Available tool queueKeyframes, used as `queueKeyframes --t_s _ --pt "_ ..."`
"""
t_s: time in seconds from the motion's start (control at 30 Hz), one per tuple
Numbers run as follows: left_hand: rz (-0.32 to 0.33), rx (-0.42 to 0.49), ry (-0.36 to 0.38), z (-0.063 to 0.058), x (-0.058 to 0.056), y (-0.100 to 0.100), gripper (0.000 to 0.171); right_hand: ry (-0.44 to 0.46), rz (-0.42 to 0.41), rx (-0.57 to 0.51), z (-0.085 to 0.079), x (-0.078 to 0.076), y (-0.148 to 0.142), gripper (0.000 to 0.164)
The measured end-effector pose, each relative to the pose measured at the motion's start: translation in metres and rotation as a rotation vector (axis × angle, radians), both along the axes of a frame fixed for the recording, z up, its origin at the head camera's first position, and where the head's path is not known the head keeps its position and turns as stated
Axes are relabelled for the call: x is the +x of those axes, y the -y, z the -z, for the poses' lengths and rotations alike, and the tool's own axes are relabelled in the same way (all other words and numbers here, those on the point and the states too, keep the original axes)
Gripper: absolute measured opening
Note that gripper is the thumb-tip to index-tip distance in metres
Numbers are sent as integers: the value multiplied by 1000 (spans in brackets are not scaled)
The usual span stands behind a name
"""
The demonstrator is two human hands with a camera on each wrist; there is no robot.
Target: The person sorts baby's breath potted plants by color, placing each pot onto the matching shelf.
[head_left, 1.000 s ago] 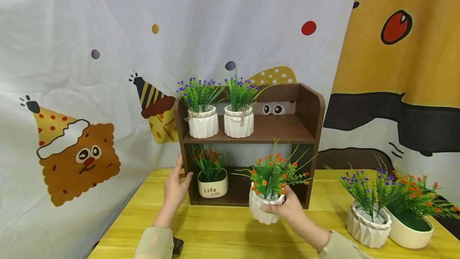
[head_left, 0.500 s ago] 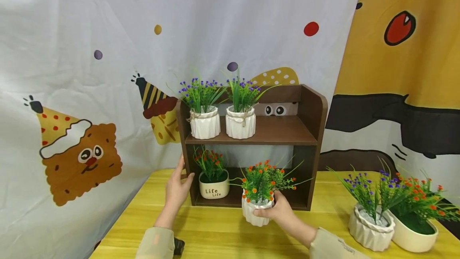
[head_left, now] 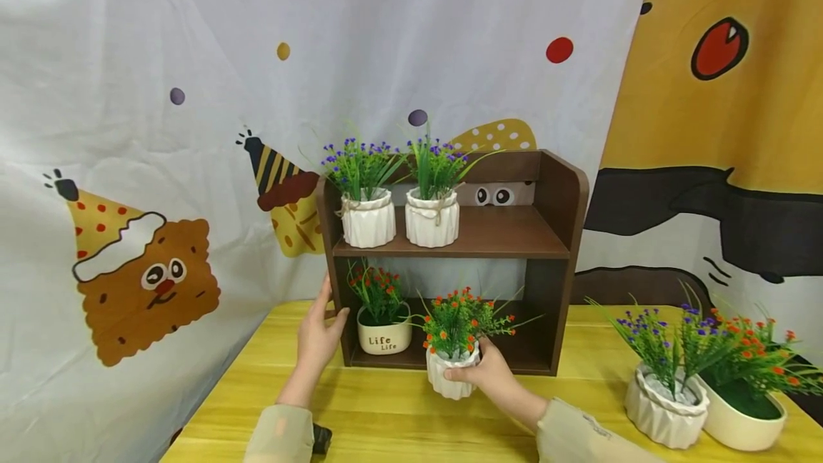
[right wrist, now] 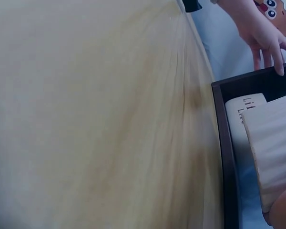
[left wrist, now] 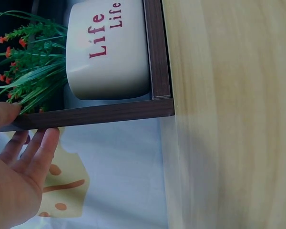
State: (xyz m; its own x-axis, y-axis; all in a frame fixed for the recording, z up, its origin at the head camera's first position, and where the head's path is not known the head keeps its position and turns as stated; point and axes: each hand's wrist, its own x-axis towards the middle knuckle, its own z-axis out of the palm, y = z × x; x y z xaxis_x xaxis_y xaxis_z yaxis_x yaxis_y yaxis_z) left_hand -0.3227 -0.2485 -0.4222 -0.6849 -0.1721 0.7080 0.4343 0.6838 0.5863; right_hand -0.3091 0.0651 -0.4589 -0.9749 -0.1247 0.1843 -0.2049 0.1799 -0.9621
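Note:
My right hand [head_left: 491, 374] grips a ribbed white pot [head_left: 446, 376] of orange artificial flowers, held just in front of the lower compartment of a dark brown two-tier shelf [head_left: 514, 234]. In the right wrist view, the pot [right wrist: 276, 148] overlaps the shelf, and only a bit of that hand shows. My left hand [head_left: 319, 334] holds the shelf's left side panel; the left wrist view shows its thumb inside and its fingers outside the panel [left wrist: 100, 113]. Inside the lower compartment, at the left, stands a cream "Life" pot [head_left: 384, 338] with red flowers.
Two white pots of purple flowers [head_left: 368, 223] stand on the upper tier, at its left. On the table's right are a white pot with purple flowers [head_left: 665, 409] and a cream oval pot with orange flowers [head_left: 746, 420]. A cartoon curtain [head_left: 360, 56] hangs behind.
My right hand has carried the pot of orange flowers leftward along the shelf's front, toward the "Life" pot. My left hand stays on the side panel.

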Motion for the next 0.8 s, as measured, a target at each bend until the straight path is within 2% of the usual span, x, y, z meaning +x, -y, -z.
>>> queueKeyframes --t_s 0.37,0.67,0.8 --pt "9 5 -10 0 0 -1 85 3 -20 -17 -4 -18 7 74" --pt "1 13 35 -3 1 -1 84 -9 -22 -42 -4 -37 13 74" --pt "-1 12 32 -2 1 0 83 -18 -26 -52 -3 -46 16 78"
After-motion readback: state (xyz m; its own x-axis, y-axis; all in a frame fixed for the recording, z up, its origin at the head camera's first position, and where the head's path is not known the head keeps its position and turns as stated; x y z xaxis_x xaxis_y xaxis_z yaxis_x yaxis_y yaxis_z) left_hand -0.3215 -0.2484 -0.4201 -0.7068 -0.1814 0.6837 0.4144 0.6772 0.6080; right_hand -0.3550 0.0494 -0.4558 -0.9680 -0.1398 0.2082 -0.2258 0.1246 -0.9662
